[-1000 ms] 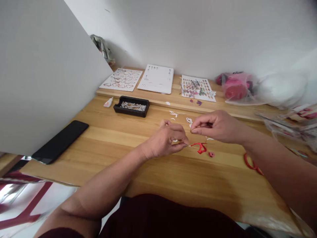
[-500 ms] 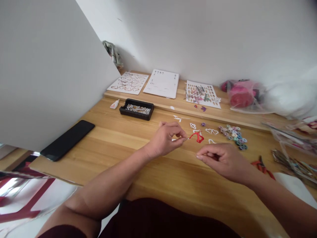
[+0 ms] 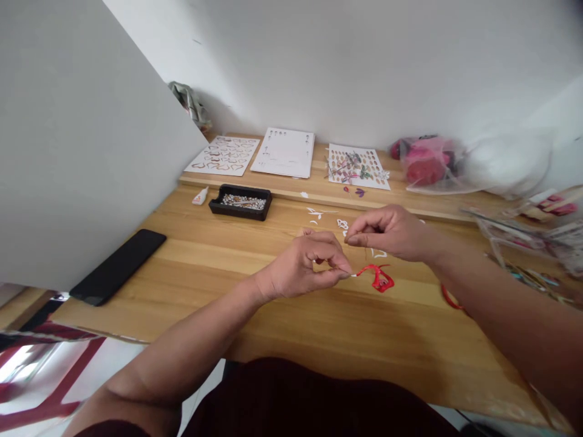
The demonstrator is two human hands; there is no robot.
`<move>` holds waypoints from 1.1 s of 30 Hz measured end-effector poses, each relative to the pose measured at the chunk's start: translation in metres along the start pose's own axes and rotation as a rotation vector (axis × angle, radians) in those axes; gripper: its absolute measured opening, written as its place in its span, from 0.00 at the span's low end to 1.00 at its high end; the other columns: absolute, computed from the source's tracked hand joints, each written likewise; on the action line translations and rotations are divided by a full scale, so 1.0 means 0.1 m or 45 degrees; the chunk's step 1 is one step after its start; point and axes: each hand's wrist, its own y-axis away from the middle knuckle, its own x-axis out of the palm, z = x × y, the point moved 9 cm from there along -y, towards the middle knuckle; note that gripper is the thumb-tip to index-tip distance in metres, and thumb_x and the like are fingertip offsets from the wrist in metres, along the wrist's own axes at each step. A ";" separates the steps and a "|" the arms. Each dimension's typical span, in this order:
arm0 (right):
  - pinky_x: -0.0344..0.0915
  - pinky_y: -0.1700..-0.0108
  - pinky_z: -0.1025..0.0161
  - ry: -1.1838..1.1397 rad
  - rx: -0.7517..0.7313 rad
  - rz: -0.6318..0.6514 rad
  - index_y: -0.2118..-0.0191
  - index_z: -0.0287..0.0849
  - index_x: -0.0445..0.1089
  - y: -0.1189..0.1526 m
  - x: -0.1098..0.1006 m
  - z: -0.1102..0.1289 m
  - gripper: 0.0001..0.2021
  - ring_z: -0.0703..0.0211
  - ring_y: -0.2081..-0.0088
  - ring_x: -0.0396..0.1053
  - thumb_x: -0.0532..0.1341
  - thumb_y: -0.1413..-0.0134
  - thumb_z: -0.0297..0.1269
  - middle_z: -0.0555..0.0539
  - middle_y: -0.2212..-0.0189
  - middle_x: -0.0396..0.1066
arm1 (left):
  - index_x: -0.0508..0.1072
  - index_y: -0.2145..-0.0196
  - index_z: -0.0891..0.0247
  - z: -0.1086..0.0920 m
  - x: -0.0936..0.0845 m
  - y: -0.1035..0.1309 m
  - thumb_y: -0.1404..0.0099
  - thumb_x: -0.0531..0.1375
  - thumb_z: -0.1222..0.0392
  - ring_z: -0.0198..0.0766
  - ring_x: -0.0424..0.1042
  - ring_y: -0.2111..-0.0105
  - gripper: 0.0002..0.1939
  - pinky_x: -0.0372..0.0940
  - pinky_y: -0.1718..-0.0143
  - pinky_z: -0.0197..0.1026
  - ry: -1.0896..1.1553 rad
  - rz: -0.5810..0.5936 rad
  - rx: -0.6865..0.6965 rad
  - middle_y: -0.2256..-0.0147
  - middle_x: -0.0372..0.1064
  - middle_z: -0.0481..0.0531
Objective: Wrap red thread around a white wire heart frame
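Between its fingertips, my left hand (image 3: 310,264) pinches the thin stem of a red thread-wrapped wire ornament (image 3: 383,281). The ornament's looped red end points right, clear of the fingers. Up and to the right of it, my right hand (image 3: 389,233) is closed, thumb against forefinger. Whatever lies in that pinch, perhaps a fine thread, is too small to make out. White cut-out shapes (image 3: 342,224) lie behind the hands, partly covered by the right one. A white sprig-like piece (image 3: 316,212) is farther back.
A black tray (image 3: 240,211) of small beads stands left of centre, beside a small white bottle (image 3: 200,195). A black phone (image 3: 119,266) lies at the left. Patterned sheets (image 3: 224,154) line the raised back ledge; plastic bags (image 3: 505,164) sit at the right.
My right hand has risen from the ornament's lower right to its upper side, now covering the coloured thread spools. My left hand keeps its pinch. The view has turned slightly.
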 end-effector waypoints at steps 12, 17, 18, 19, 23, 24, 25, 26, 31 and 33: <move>0.48 0.77 0.67 0.138 0.017 -0.270 0.69 0.42 0.76 0.55 0.17 0.01 0.12 0.68 0.81 0.52 0.61 0.40 0.43 0.55 0.85 0.58 | 0.76 0.71 0.61 0.08 -0.35 -0.34 0.38 0.63 0.65 0.31 0.68 0.70 0.04 0.57 0.62 0.41 -0.374 -0.271 -0.059 0.71 0.72 0.46; 0.53 0.74 0.66 0.517 -0.280 -0.394 0.66 0.44 0.77 0.68 -0.19 0.61 0.09 0.67 0.78 0.60 0.59 0.39 0.37 0.52 0.80 0.69 | 0.77 0.67 0.59 -0.01 -0.18 -0.45 0.35 0.62 0.63 0.33 0.71 0.63 0.04 0.51 0.53 0.46 -0.596 0.043 0.038 0.67 0.74 0.45; 0.54 0.74 0.66 0.541 -0.283 -0.386 0.65 0.44 0.77 0.66 -0.27 0.67 0.09 0.67 0.77 0.61 0.59 0.39 0.37 0.51 0.78 0.71 | 0.77 0.67 0.59 -0.03 -0.13 -0.46 0.35 0.61 0.63 0.33 0.71 0.64 0.04 0.51 0.52 0.46 -0.584 0.116 0.058 0.66 0.74 0.45; 0.54 0.74 0.66 0.554 -0.294 -0.378 0.66 0.44 0.77 0.63 -0.34 0.72 0.10 0.67 0.78 0.60 0.59 0.39 0.38 0.51 0.79 0.70 | 0.77 0.67 0.59 -0.05 -0.09 -0.47 0.34 0.61 0.63 0.33 0.71 0.64 0.04 0.51 0.52 0.47 -0.560 0.177 0.071 0.66 0.74 0.45; 0.51 0.76 0.66 0.341 -0.175 -0.311 0.68 0.43 0.78 0.41 -0.56 0.59 0.10 0.68 0.79 0.55 0.62 0.43 0.42 0.53 0.80 0.68 | 0.77 0.67 0.59 -0.15 0.00 -0.51 0.35 0.62 0.61 0.33 0.71 0.65 0.04 0.55 0.51 0.47 -0.369 0.286 0.086 0.66 0.75 0.48; 0.52 0.75 0.67 0.219 -0.145 -0.292 0.68 0.42 0.77 0.35 -0.57 0.50 0.10 0.68 0.78 0.57 0.64 0.45 0.43 0.52 0.79 0.69 | 0.77 0.67 0.59 -0.18 0.00 -0.52 0.35 0.63 0.62 0.34 0.71 0.65 0.03 0.57 0.51 0.47 -0.304 0.281 0.093 0.67 0.75 0.48; 0.54 0.74 0.67 0.087 -0.125 -0.276 0.68 0.41 0.77 0.30 -0.57 0.40 0.11 0.67 0.77 0.58 0.65 0.47 0.45 0.52 0.77 0.70 | 0.78 0.67 0.59 -0.21 -0.01 -0.54 0.36 0.63 0.62 0.33 0.71 0.66 0.03 0.59 0.53 0.45 -0.237 0.263 0.104 0.68 0.75 0.48; 0.56 0.73 0.66 -0.042 -0.101 -0.267 0.68 0.40 0.76 0.25 -0.55 0.30 0.13 0.67 0.76 0.60 0.66 0.48 0.46 0.52 0.76 0.70 | 0.78 0.67 0.59 -0.24 -0.04 -0.56 0.36 0.63 0.63 0.33 0.70 0.67 0.03 0.62 0.56 0.44 -0.175 0.232 0.116 0.69 0.74 0.49; 0.56 0.71 0.66 -0.398 0.035 -0.249 0.69 0.39 0.74 0.21 -0.24 -0.16 0.15 0.66 0.75 0.61 0.67 0.49 0.48 0.52 0.76 0.68 | 0.77 0.69 0.60 -0.20 -0.26 -0.64 0.38 0.64 0.64 0.32 0.69 0.70 0.02 0.64 0.69 0.38 -0.044 -0.044 0.141 0.71 0.73 0.49; 0.54 0.73 0.67 -0.378 0.046 -0.290 0.71 0.39 0.72 0.27 -0.14 -0.21 0.15 0.67 0.76 0.58 0.67 0.48 0.48 0.53 0.78 0.64 | 0.76 0.69 0.61 -0.13 -0.33 -0.64 0.38 0.64 0.63 0.32 0.68 0.72 0.02 0.63 0.70 0.37 -0.096 -0.129 0.135 0.72 0.72 0.49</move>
